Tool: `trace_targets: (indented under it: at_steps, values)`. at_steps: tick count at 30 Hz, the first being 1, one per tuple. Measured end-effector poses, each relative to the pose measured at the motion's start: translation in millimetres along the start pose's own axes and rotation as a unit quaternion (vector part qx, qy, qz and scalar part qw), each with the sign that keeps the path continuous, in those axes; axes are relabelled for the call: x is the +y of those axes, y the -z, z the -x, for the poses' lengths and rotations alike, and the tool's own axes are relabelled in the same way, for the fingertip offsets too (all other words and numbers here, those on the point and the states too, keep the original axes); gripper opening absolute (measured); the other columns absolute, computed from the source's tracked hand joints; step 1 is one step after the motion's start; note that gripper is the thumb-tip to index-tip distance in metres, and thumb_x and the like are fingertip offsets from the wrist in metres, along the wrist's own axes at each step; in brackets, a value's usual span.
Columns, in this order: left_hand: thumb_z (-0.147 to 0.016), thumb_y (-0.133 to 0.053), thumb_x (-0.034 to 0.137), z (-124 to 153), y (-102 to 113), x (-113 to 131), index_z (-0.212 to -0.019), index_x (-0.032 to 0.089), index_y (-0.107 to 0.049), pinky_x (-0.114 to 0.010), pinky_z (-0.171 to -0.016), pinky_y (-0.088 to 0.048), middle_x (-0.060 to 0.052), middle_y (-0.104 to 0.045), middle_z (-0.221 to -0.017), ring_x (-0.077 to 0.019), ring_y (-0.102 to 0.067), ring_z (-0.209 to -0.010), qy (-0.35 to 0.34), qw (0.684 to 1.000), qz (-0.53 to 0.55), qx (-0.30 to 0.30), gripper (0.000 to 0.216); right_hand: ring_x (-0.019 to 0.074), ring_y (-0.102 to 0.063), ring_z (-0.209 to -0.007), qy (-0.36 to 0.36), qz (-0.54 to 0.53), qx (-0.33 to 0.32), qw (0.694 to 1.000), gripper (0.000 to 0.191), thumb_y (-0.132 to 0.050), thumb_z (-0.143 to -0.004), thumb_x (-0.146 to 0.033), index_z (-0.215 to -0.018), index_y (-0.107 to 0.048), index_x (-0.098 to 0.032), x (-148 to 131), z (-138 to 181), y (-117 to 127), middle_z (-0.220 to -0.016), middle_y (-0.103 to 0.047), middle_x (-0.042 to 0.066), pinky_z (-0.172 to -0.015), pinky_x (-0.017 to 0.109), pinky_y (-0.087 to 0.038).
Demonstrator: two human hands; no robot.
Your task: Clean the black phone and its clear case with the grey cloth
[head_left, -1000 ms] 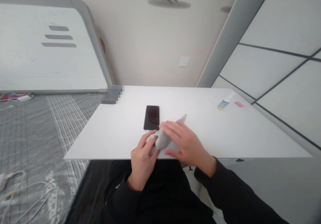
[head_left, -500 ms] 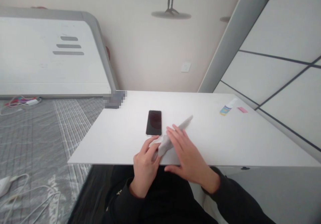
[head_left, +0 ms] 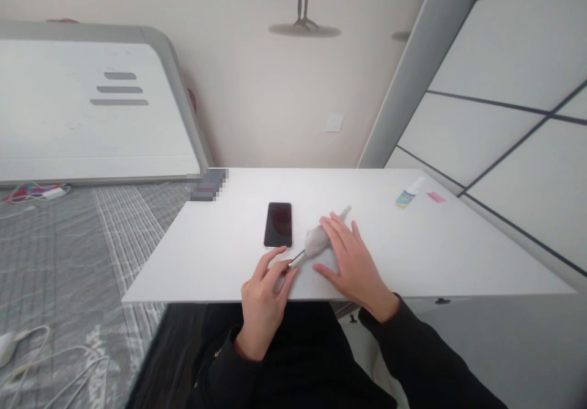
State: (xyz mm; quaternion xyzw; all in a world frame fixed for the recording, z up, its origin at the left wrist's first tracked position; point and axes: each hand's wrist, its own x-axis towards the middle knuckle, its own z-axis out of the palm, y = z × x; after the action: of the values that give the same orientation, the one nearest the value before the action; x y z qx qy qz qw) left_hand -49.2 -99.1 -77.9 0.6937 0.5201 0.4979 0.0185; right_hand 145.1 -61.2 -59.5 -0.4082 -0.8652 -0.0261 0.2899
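Two fingertips and the thumb of the left hand [head_left: 263, 296] are pinched together on the near end of a thin stick [head_left: 298, 257], which slants up and away to the right. Its far part runs into a crumpled grey cloth [head_left: 315, 242] just beyond, above the near half of the white table [head_left: 220, 268]. The left forefinger reaches out past the pinch, close to the bottom edge of the phone [head_left: 279, 225]; I cannot tell whether they touch.

The right hand [head_left: 355, 268] lies over the cloth, its long fingers close together, the little finger a bit apart and the thumb well away from them. Whether those fingers grip the cloth underneath, I cannot tell. A narrow pale tip [head_left: 346, 211] pokes out past them on the far side.

The phone lies flat with its dark screen up, left of the cloth and apart from it. Farther off, toward the right end of the table, a small bottle [head_left: 406, 197] with a blue and yellow label lies near a flat pink piece [head_left: 436, 197]. At the far left corner sits a dark thing [head_left: 208, 186], blurred into squares. Behind the table rises a pale wall [head_left: 275, 91] with a socket [head_left: 334, 122].
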Motion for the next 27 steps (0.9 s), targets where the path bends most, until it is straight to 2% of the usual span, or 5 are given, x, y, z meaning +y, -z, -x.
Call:
trace_targets:
  at_steps: [4,7,11,17,27]
  values:
    - [-0.099,-0.06,0.022,0.0,-0.4,0.8,-0.1,0.022,-0.071,-0.026,-0.075,-0.063,-0.009,-0.072,-0.126,-0.0172,-0.077,-0.086,0.009,0.999,0.049,-0.005,0.01,0.0392,-0.027,-0.155,0.071,-0.04,-0.035,0.996,0.103,-0.037,-0.093,-0.082,-0.16,-0.024,-0.004,-18.7,0.7,-0.2,-0.158,-0.045,0.025,-0.12,0.065,-0.031]
    - [-0.098,-0.059,0.018,0.3,2.8,3.2,-0.108,0.022,-0.069,-0.028,-0.08,-0.064,-0.01,-0.071,-0.124,-0.0192,-0.076,-0.094,-0.013,0.997,0.072,0.032,0.015,0.0337,-0.036,-0.152,0.13,-0.069,-0.055,0.988,0.083,-0.04,-0.101,-0.068,-0.161,-0.027,-0.012,-27.5,-0.2,3.7,-0.158,-0.047,0.019,-0.122,0.061,-0.031]
    - [-0.095,-0.06,0.009,-8.8,10.0,15.4,-0.105,0.021,-0.067,-0.029,-0.082,-0.062,-0.01,-0.067,-0.125,-0.0155,-0.072,-0.089,-0.044,0.993,0.074,0.087,0.017,0.0321,-0.053,-0.138,0.038,-0.103,0.037,0.993,0.065,-0.042,-0.104,-0.049,-0.16,-0.028,-0.018,-18.1,-3.5,10.0,-0.148,-0.057,0.017,-0.121,0.062,-0.032]
    - [-0.093,-0.06,0.008,-35.8,8.7,41.6,-0.096,0.022,-0.065,-0.032,-0.085,-0.061,-0.006,-0.067,-0.109,-0.0194,-0.068,-0.1,-0.057,0.987,0.107,0.101,0.015,0.0301,-0.055,-0.135,0.024,-0.193,0.105,0.975,0.053,-0.039,-0.104,-0.031,-0.154,-0.029,-0.022,-32.5,-6.1,15.5,-0.143,-0.058,0.015,-0.117,0.058,-0.041]
    - [-0.089,-0.068,0.016,-62.6,-11.4,49.4,-0.081,0.021,-0.075,-0.027,-0.059,-0.047,-0.005,-0.066,-0.102,-0.0125,-0.051,-0.066,-0.017,0.982,0.171,0.074,0.012,0.0302,-0.066,-0.111,0.042,-0.256,0.242,0.935,0.031,-0.041,-0.103,-0.035,-0.131,-0.053,-0.028,-22.6,-24.5,20.9,-0.118,-0.065,0.012,-0.094,0.051,-0.057]
